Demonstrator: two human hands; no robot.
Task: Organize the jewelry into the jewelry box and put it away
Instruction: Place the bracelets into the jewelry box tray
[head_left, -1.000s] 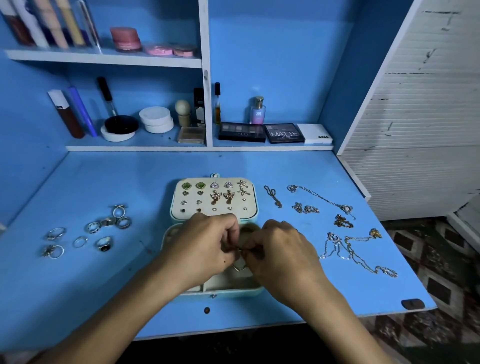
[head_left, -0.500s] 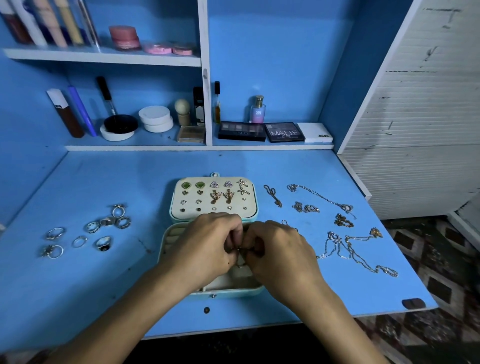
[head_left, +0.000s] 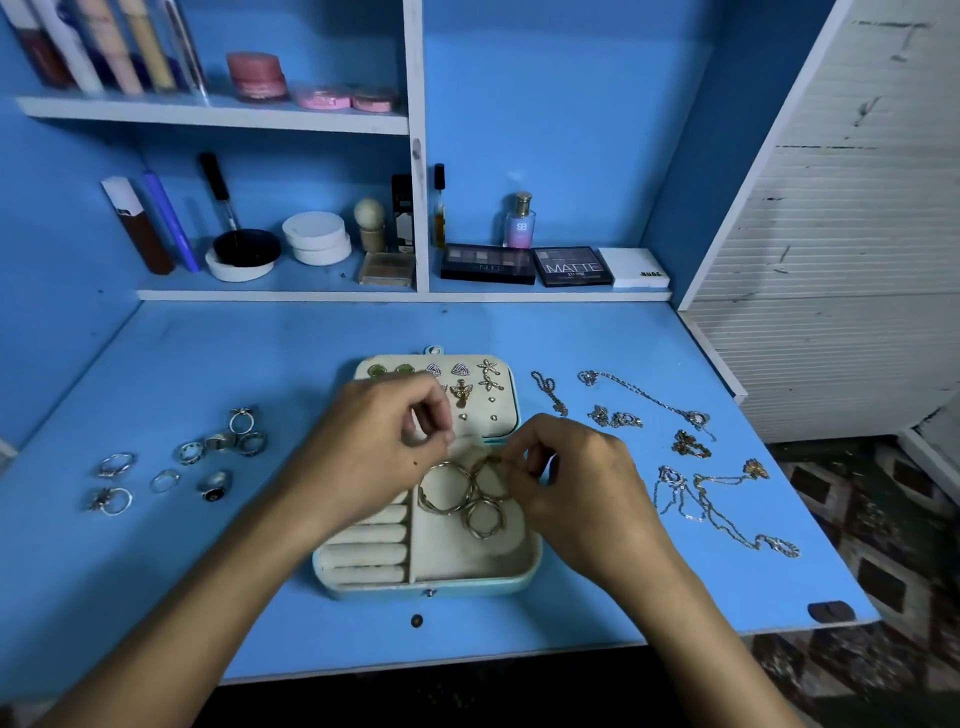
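Nearest, the front edge of the blue desk (head_left: 156, 597) runs under both forearms, with bare surface on either side of them. Just beyond sits the open jewelry box (head_left: 467, 566), its base holding ring rolls at left and three gold hoops (head_left: 470, 496) in the right compartment. Above the hoops, the left hand (head_left: 371, 452) hovers with fingers curled, thumb and forefinger pinched together; whether anything sits in that grip I cannot tell. The right hand (head_left: 566, 483) curls its fingertips onto the rim of the farthest hoop, a closed grip. The lid (head_left: 498, 415) lies flat behind, studded with earrings (head_left: 460, 389). Rings (head_left: 208, 457) cluster well to the left; necklaces (head_left: 711, 493) sprawl to the right, near the desk's angled right edge. Farthest, a shelf (head_left: 405, 296) carries cosmetics along the back wall.
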